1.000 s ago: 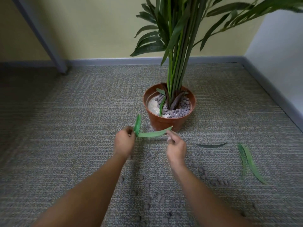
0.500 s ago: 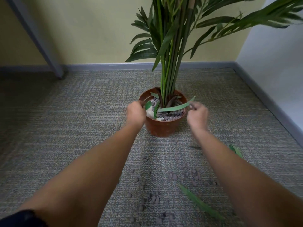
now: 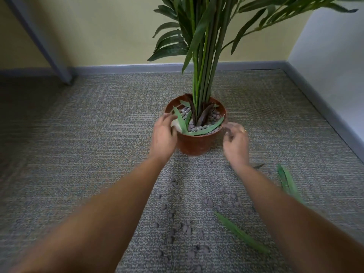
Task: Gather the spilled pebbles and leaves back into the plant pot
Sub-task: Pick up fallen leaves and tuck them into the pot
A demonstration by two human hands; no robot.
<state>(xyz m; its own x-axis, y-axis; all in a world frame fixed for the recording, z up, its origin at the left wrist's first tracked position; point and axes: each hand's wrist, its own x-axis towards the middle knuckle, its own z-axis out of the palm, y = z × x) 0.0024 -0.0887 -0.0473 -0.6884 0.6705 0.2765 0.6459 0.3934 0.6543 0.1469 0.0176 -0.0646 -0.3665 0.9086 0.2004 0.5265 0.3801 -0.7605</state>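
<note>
both hands, left hand (image 3: 164, 134) and right hand (image 3: 235, 141), hang loose and empty at the pot (image 3: 194, 146), while the nearest fallen leaf (image 3: 241, 233) lies behind them on the carpet (image 3: 78, 134), slanting toward the right arm.

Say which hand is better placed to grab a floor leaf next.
Right, probably. The right hand is empty beside the pot, and the floor leaves lie on its side. The left hand sits at the pot's far rim.

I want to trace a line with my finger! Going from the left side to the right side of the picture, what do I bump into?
Grey post → left hand → pot → right hand → fallen leaves → white wall.
</note>
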